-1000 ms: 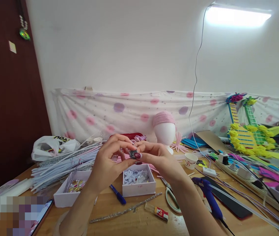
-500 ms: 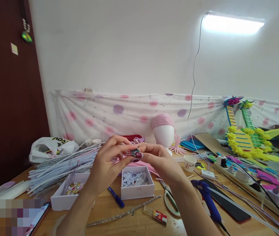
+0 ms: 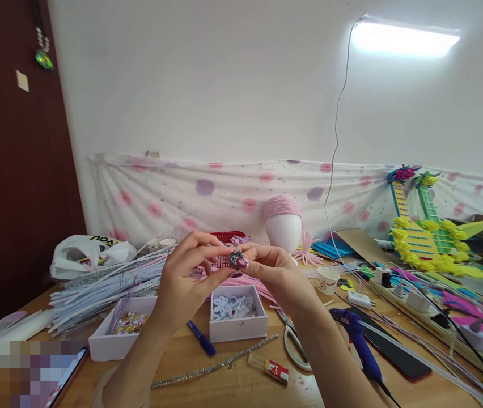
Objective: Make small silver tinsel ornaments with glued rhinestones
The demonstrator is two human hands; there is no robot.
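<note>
Fingers of the left hand (image 3: pixel 184 277) and right hand (image 3: pixel 284 277), nearly closed, are pinching a silvery tuft (image 3: pixel 234 258); light pressure is probably helping.

Tinsel piece (image 3: pixel 236 259), one: small, compact, dark silver-grey, bristly, glittery; its finer structure was too small to make out. You held it raised, pinched between your left hand (image 3: pixel 185 277) and right hand (image 3: pixel 282 279), partly covered.

Glossy dark-red thumbnail (image 3: pixel 242 263), right hand (image 3: pixel 282 277); pale sleeve (image 3: pixel 102 391), left arm (image 3: pixel 142 354)
</note>
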